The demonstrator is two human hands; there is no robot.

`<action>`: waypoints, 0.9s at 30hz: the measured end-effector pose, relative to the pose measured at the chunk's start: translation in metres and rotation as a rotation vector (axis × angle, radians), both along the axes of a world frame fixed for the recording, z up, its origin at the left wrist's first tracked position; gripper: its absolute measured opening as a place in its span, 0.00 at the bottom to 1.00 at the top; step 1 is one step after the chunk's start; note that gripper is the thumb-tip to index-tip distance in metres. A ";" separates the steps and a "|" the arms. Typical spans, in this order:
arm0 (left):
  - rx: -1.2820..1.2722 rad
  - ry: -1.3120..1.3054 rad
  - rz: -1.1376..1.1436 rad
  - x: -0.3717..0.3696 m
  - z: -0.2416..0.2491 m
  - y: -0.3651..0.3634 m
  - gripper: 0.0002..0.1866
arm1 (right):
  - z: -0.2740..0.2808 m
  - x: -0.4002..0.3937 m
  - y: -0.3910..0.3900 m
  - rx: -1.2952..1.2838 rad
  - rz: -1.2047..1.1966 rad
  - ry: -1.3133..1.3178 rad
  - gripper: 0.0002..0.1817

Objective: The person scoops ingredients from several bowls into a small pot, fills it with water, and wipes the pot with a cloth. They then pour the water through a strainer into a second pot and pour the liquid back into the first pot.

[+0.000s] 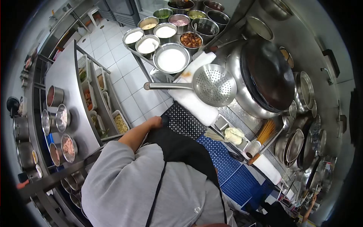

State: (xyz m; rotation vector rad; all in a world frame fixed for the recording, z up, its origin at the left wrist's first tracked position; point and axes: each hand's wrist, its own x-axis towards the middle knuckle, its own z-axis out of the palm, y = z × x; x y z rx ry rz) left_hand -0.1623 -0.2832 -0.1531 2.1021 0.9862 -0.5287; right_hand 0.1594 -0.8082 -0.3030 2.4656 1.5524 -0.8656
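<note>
My left hand (154, 122) is in front of my black apron (177, 145), at the end of a bent arm. Its fingers look curled in beside a small dark shape, which I cannot make out. My right hand is out of view. Ahead and to the right, a perforated strainer ladle (214, 85) rests over the counter's edge, its handle pointing left. Beyond it, a dark wok (268, 73) sits on a round steel burner ring (236, 62). A steel pot of white powder or liquid (171, 58) stands past the strainer handle, with a white cloth (198, 100) along the edge.
Several steel pots of ingredients (191, 39) fill a rack at the back. On the left is a steel counter (70, 85) with bowls of meat (69, 147) and ingredient bins (120, 123) below. A bamboo brush (266, 130) lies right. Someone's arm (311, 207) shows at lower right.
</note>
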 end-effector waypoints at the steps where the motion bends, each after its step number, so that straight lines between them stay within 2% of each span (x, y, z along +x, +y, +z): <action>1: -0.014 -0.036 0.016 0.001 0.000 0.012 0.15 | 0.001 -0.004 0.003 0.073 0.021 -0.007 0.10; 4: -0.032 -0.085 -0.004 -0.009 -0.021 0.043 0.14 | 0.025 -0.019 0.066 0.152 0.070 0.031 0.10; 6: -0.050 -0.086 -0.018 -0.025 -0.033 0.062 0.14 | 0.052 -0.028 0.133 0.044 0.048 0.090 0.10; 8: -0.095 -0.081 0.003 -0.039 -0.040 0.081 0.14 | 0.108 -0.036 0.212 -0.081 0.021 0.140 0.11; 11: 0.053 0.036 -0.220 -0.076 -0.042 0.108 0.16 | 0.224 -0.058 0.307 -0.157 -0.023 0.171 0.11; 14: -0.199 0.039 0.064 -0.094 0.007 0.139 0.16 | 0.351 -0.082 0.387 -0.111 -0.041 0.168 0.14; 16: -0.084 -0.190 0.258 -0.101 0.000 0.157 0.18 | 0.393 -0.090 0.432 0.285 0.032 0.356 0.16; 17: 0.017 -0.356 0.462 -0.095 0.014 0.160 0.20 | 0.415 -0.099 0.458 0.408 0.002 0.385 0.16; 18: 0.151 -0.343 0.518 -0.082 0.050 0.169 0.20 | 0.433 -0.110 0.489 0.535 -0.024 0.416 0.17; 19: 0.231 -0.449 0.605 -0.072 0.077 0.178 0.18 | 0.446 -0.118 0.519 0.626 -0.002 0.456 0.21; 21: 0.367 -0.902 0.854 -0.051 0.108 0.196 0.17 | 0.449 -0.133 0.579 0.775 0.051 0.515 0.27; 22: 0.404 -0.953 0.885 -0.042 0.136 0.203 0.19 | 0.444 -0.140 0.610 0.838 0.084 0.529 0.29; 23: 0.436 -1.005 0.917 -0.033 0.162 0.209 0.24 | 0.438 -0.146 0.639 0.868 0.095 0.567 0.27; 26: 0.543 -1.060 0.929 -0.013 0.190 0.230 0.41 | 0.405 -0.159 0.699 0.998 0.141 0.557 0.19; 27: 0.523 -1.037 0.912 -0.009 0.196 0.234 0.44 | 0.402 -0.160 0.713 1.050 0.164 0.537 0.17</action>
